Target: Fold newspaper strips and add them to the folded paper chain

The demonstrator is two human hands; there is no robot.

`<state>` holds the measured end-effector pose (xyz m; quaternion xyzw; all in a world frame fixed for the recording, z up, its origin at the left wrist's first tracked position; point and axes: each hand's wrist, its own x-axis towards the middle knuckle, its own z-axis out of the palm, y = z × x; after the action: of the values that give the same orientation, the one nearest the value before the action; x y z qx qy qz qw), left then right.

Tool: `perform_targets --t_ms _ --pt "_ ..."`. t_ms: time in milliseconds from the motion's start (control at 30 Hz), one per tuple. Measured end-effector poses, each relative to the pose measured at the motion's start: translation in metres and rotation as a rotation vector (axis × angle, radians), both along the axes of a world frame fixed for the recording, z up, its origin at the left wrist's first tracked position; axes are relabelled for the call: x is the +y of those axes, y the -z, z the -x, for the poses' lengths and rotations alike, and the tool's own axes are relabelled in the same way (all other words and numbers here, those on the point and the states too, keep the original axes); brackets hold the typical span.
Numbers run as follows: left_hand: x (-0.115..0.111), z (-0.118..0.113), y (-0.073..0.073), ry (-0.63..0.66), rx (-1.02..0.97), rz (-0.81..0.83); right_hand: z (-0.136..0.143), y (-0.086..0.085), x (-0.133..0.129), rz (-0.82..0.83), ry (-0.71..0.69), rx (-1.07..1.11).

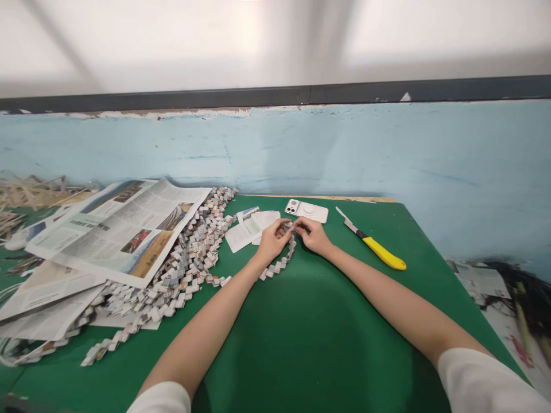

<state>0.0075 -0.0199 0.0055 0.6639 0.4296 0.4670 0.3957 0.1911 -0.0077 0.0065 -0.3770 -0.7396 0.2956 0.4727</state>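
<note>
A zigzag chain of folded newspaper links (pixel 275 268) curves up from the table to my fingertips. My left hand (pixel 274 238) pinches its upper end between thumb and fingers. Close on the right, my right hand (pixel 313 236) is closed in a pinch at the same end of the chain. The exact fold between the fingertips is too small to make out. Behind my left hand lie several cut paper pieces (pixel 241 235). A white phone (pixel 316 213) rests just beyond my right hand.
On the right lies a knife with a yellow handle (pixel 385 253). A big heap of folded paper chains (pixel 172 287) covers the left side, partly under newspaper sheets (pixel 124 223). Thin wooden strips (pixel 30 192) lie at far left. The green table (pixel 310 344) ends at a blue wall (pixel 387 149).
</note>
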Motion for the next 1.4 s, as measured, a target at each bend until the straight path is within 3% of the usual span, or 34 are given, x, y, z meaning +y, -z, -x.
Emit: perform_targets --t_ms 400,1400 --pt "0.0035 -0.0038 -0.0008 -0.031 -0.268 0.219 0.0037 0.0056 0.0022 -0.069 0.015 -0.016" --pt "0.0019 -0.0028 -0.0031 -0.055 -0.246 0.174 0.0035 0.0043 0.0024 0.013 -0.007 -0.015"
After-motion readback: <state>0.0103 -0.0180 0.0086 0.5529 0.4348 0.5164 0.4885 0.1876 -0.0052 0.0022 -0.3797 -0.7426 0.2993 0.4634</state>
